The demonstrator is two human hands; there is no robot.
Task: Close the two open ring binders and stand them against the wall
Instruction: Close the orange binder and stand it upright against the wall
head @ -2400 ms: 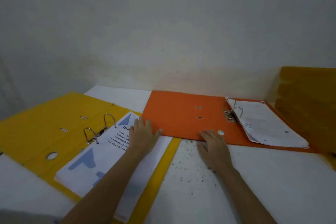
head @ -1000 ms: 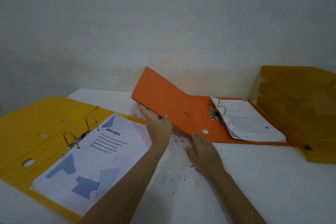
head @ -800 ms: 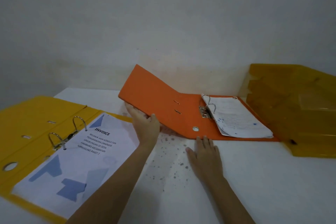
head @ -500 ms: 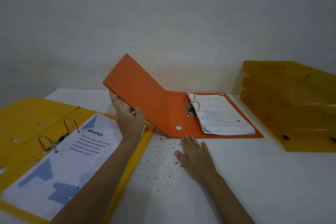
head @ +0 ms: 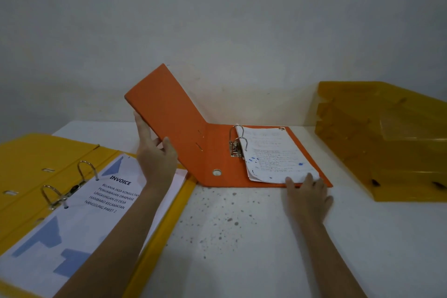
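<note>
Orange binder (head: pixel 217 152): lying open on the table (head: pixel 266 249), near the wall (head: pixel 217 19), its back half flat and its front cover (head: pixel 164 109) tilting up at a slant. Rings (head: pixel 238 139) standing closed through a stack of handwritten sheets (head: pixel 275 155) on the flat half.

Left hand (head: pixel 154 152): gripping the near edge of the raised cover, thumb lying on the inner face, fingers running up behind the outer face.

Right hand (head: pixel 307 196): lying palm down, fingers spread flat, fingertips resting on the near edge of the sheets and of the flat half; pressing, not clasping.

Yellow binder (head: pixel 36 176): lying fully open at the left of the table, its right edge just beside the orange binder. Rings (head: pixel 72 184) standing through a printed page headed INVOICE (head: pixel 79 220). The left forearm is crossing over this page.

Table: white, speckled with dark spots between the two hands.

Trays (head: pixel 387 140): yellow translucent, stacked, sitting at the right against the wall, apart from the orange binder.

Wall: plain, pale, dimly lit.
</note>
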